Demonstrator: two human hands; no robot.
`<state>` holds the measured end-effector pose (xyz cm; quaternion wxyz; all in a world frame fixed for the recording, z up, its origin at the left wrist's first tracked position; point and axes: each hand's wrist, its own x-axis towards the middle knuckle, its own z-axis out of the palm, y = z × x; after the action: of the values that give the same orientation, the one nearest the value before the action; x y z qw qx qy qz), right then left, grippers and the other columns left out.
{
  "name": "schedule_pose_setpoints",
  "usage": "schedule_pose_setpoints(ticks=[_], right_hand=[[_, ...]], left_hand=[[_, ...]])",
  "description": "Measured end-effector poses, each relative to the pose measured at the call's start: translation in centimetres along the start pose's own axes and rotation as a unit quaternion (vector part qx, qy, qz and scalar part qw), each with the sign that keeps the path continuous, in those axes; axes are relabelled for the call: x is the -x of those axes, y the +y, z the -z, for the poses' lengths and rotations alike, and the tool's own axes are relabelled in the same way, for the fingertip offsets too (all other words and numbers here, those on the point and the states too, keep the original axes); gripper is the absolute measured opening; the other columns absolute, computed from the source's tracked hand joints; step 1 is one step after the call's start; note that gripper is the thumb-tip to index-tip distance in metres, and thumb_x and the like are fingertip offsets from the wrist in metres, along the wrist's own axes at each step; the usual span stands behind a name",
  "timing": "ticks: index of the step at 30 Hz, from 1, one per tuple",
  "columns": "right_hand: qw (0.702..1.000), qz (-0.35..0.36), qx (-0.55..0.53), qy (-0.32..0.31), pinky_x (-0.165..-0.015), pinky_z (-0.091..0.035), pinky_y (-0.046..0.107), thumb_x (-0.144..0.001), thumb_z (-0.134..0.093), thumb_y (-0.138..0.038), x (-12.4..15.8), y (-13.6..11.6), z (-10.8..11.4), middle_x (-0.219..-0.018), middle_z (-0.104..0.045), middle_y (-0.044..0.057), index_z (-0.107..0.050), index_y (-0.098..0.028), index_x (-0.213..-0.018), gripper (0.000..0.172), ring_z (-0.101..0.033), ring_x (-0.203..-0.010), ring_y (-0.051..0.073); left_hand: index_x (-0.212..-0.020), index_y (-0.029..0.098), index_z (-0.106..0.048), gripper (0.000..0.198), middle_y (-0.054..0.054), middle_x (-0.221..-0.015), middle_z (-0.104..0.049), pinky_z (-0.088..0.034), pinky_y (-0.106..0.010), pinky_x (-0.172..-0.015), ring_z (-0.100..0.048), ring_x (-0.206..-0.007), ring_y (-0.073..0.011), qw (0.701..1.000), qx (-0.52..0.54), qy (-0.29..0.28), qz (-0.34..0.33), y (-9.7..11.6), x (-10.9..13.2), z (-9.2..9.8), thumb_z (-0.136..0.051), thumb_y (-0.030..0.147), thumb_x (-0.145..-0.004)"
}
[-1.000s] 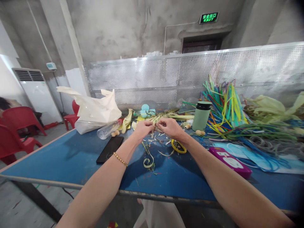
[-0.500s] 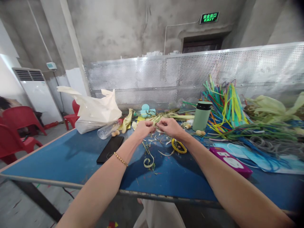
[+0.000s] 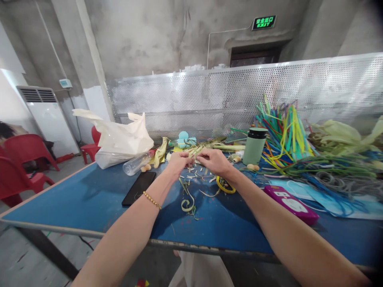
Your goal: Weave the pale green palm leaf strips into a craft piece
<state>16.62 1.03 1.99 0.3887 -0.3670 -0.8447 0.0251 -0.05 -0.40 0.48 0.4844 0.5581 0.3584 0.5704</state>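
My left hand (image 3: 180, 162) is closed, its fingertips pinching pale green plant strips (image 3: 196, 150) above the middle of the table. Close beside it, my right hand (image 3: 214, 160) is also closed, with thumb and fingers bent onto the same strips. How the strips run between the fingers is partly hidden. Short cut scraps and a curled pale strip (image 3: 187, 205) lie on the blue table (image 3: 98, 195) below the hands. A yellow ring (image 3: 222, 188) rests near my right wrist.
To the left are a white plastic bag (image 3: 122, 137), a clear bottle (image 3: 134, 165) and a black phone (image 3: 139, 189). On the right stand a green flask (image 3: 255, 146), a purple box (image 3: 290, 204), blue masks (image 3: 329, 196) and bundled coloured strips (image 3: 295, 137). A perforated metal screen (image 3: 185, 103) stands behind.
My hands stay nearly in place over the strips. The fingers of my right hand have shifted slightly, and a little more of the pale strips shows between the hands.
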Motion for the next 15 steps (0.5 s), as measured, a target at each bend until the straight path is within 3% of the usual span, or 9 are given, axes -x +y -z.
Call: schedule_pose_setpoints(ticks=[8, 15], right_hand=[[0.966, -0.122, -0.223, -0.053, -0.061, -0.041, 0.027, -0.071, -0.063, -0.031, 0.04, 0.49, 0.22, -0.068, -0.066, 0.004, -0.073, -0.012, -0.072, 0.021, -0.054, -0.062, 0.013], [0.972, -0.123, -0.187, -0.07, -0.057, -0.041, 0.027, -0.07, -0.061, -0.025, 0.03, 0.55, 0.33, -0.062, -0.064, 0.004, -0.072, -0.013, -0.065, 0.017, -0.053, -0.057, 0.013]], left_hand=[[-0.068, 0.01, -0.068, 0.012, 0.002, -0.055, -0.056, -0.033, -0.023, -0.054, -0.044, -0.051, -0.0076, 0.998, -0.058, -0.001, -0.033, -0.04, 0.1, -0.04, -0.069, 0.016, -0.057], [-0.061, 0.012, -0.065, 0.006, 0.001, -0.054, -0.055, -0.035, -0.024, -0.054, -0.044, -0.051, -0.0079, 0.998, -0.063, 0.0, -0.026, -0.36, -0.01, 0.03, -0.067, 0.014, -0.057]])
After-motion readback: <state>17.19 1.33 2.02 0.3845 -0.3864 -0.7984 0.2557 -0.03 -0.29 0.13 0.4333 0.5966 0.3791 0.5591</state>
